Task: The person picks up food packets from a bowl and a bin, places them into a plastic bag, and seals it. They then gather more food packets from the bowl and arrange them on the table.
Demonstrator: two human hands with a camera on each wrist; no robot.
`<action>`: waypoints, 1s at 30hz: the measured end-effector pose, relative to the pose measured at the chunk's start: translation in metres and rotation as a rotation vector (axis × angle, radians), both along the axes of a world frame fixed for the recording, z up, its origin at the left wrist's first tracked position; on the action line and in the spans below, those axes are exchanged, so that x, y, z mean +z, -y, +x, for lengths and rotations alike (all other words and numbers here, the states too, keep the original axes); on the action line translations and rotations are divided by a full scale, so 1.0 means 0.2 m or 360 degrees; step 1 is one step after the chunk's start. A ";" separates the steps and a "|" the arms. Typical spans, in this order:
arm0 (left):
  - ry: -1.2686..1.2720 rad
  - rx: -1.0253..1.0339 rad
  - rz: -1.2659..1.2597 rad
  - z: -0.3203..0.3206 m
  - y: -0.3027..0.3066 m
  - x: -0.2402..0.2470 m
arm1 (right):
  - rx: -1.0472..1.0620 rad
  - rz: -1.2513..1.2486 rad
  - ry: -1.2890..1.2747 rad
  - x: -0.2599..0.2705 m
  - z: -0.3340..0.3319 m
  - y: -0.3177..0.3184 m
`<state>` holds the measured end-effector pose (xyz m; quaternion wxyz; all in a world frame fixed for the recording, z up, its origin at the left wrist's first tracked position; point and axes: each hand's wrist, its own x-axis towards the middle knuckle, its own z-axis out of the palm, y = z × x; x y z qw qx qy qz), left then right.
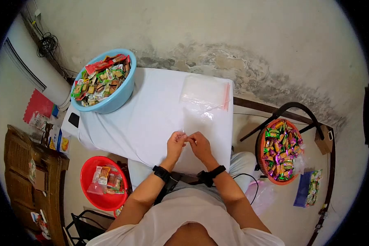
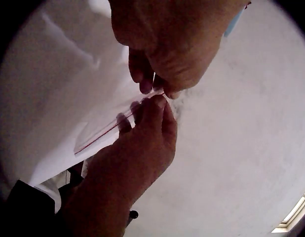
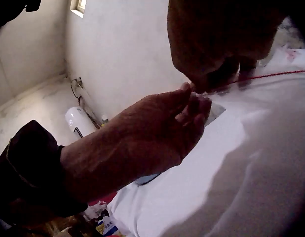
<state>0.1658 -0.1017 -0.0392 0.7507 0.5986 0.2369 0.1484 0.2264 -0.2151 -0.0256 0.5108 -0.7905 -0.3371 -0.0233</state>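
Observation:
Both hands meet over the white-covered table (image 1: 151,119), near its front edge. Between their fingertips they pinch a thin clear plastic bag (image 2: 95,136) with a red line along its edge. Thumb and fingers of the left hand (image 1: 175,146) (image 2: 167,39) (image 3: 142,133) hold one part of that edge. Right beside them, the right hand (image 1: 201,147) (image 2: 135,148) (image 3: 221,37) grips the same edge, its fingertips touching or nearly touching the left ones. The bag hardly shows in the head view, and the pinched part is mostly hidden by fingers.
Flat clear bags (image 1: 203,89) with red edges lie at the table's back right. A blue basin (image 1: 125,95) of wrapped snacks stands at the back left, near a dark phone (image 1: 74,119). Lower down are a red basin (image 1: 90,194) at left and an orange basket (image 1: 261,164) of sweets at right.

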 end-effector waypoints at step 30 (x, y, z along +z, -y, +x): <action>0.0061 0.0201 -0.0284 -0.13 -0.06 -0.07 | -0.0050 -0.0527 0.0348 -0.09 -0.05 0.08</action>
